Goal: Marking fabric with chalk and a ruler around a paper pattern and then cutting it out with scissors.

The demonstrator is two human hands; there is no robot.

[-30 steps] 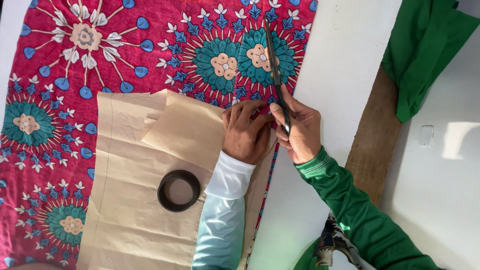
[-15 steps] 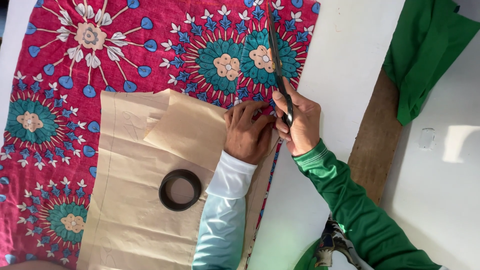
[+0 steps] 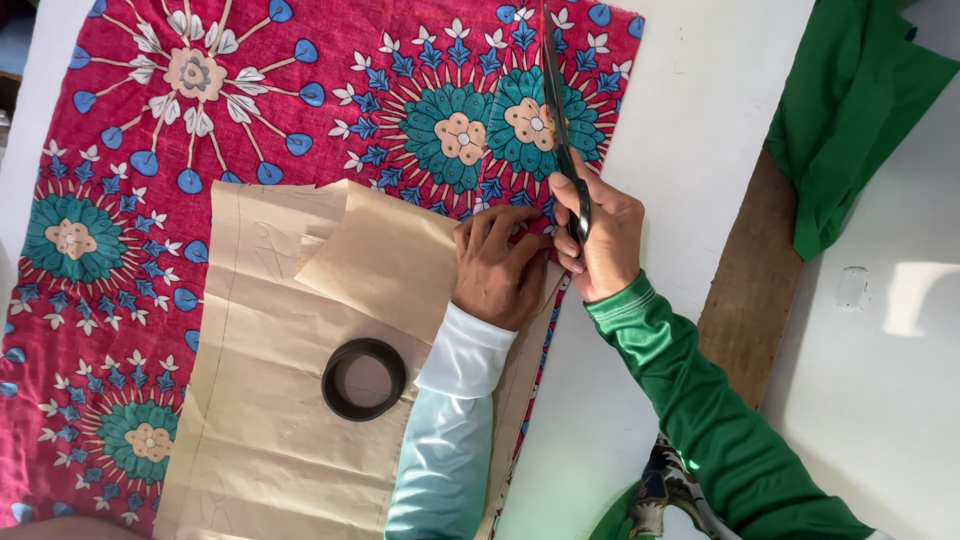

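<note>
Both hands work near the upper right corner of the tan paper pattern (image 3: 270, 400). Left hand (image 3: 497, 268) lies flat, fingers spread and loose, pressing the paper onto the red cotton cloth printed with blue and teal flower medallions (image 3: 300, 110); it grips nothing. Right hand (image 3: 603, 235) is closed round the handles of the long dark steel scissors (image 3: 560, 120), whose blades point away up the cloth beside the right-hand medallion.

Judging by where the blades lie, the cut has got well up along the paper's right edge, with a short stretch to the cloth's far edge left; the top and left sides of the pattern look uncut. A black ring of tape (image 3: 364, 378) weighs the paper down, clear of both hands.

Right of the cloth the white table (image 3: 700, 110) is bare up to a brown wooden plank (image 3: 750, 290) and a green garment (image 3: 850, 110).
</note>
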